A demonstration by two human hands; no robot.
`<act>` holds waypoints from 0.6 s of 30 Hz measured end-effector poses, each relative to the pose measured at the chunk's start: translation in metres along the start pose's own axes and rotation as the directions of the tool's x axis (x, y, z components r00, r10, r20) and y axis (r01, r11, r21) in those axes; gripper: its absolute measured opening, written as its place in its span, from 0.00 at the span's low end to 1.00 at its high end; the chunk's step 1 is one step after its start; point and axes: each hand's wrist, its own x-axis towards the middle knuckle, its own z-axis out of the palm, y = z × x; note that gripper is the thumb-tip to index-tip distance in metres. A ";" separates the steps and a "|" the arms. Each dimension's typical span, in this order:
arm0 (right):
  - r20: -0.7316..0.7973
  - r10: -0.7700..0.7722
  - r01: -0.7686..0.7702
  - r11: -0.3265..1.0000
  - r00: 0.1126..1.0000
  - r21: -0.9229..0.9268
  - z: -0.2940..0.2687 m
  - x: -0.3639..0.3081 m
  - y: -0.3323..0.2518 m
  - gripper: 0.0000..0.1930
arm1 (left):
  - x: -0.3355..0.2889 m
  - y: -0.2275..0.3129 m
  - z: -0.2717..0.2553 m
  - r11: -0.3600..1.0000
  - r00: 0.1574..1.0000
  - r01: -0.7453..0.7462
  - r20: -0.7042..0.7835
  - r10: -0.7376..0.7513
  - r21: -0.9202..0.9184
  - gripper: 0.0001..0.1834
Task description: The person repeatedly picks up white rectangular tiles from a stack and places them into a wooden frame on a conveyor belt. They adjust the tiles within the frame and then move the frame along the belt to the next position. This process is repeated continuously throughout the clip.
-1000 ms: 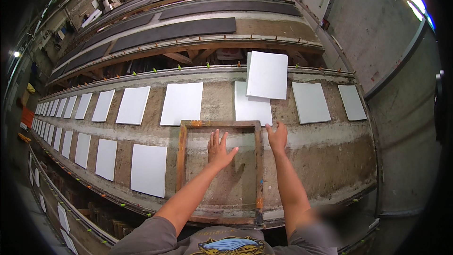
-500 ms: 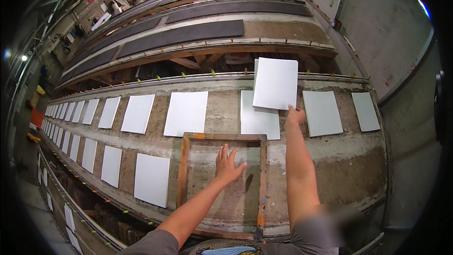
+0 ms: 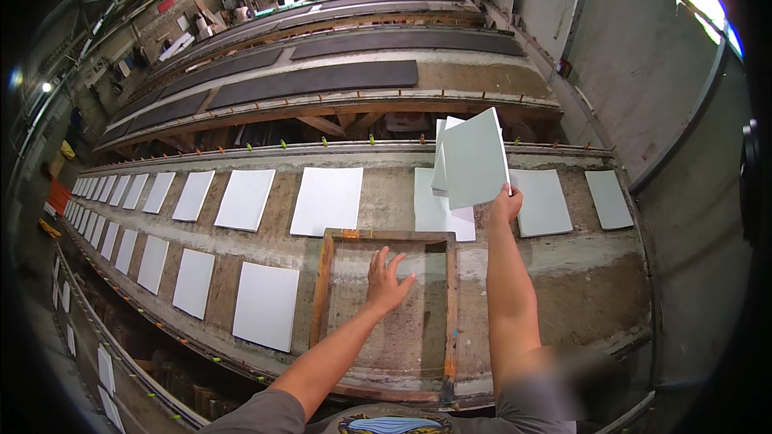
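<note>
My right hand (image 3: 507,202) grips a white rectangular sheet (image 3: 477,162) by its lower right corner. The sheet is stiff, shows a thin edge, and is tilted up over the far row. Under it, more white sheets (image 3: 439,181) overlap at slightly different angles, resting on another sheet (image 3: 462,225) on the long table. My left hand (image 3: 388,283) has its fingers spread and holds nothing. It is over the inside of a wooden frame (image 3: 451,305), which looks like a printing screen with sheer mesh; whether the hand touches the mesh I cannot tell.
Two rows of white sheets (image 3: 326,201) run along the stained table (image 3: 595,293) to the left. Two more lie at the right end. Small clips line the far rail (image 3: 281,145). Beyond it stand further long tables with dark strips (image 3: 322,84). A grey wall (image 3: 635,56) rises at right.
My right hand has lifted and tilted the top sheet, uncovering the askew sheets beneath. My left hand stays spread over the frame. The whole view has shifted slightly.
</note>
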 end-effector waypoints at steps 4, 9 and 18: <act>-0.058 -0.206 0.214 0.947 0.977 0.242 -0.039 -0.011 -0.019 0.14 | 0.009 0.023 -0.022 0.988 0.988 -0.128 -0.102 0.118 -0.089 0.31; 0.062 -0.597 0.568 0.785 0.800 0.247 -0.101 -0.077 -0.070 0.08 | 0.030 0.058 -0.082 0.940 0.899 -0.338 -0.310 0.309 -0.044 0.32; 0.564 -0.785 0.935 0.350 0.255 0.064 -0.129 -0.241 -0.117 0.15 | -0.006 0.043 -0.161 0.976 0.966 -0.103 0.217 0.144 -0.191 0.24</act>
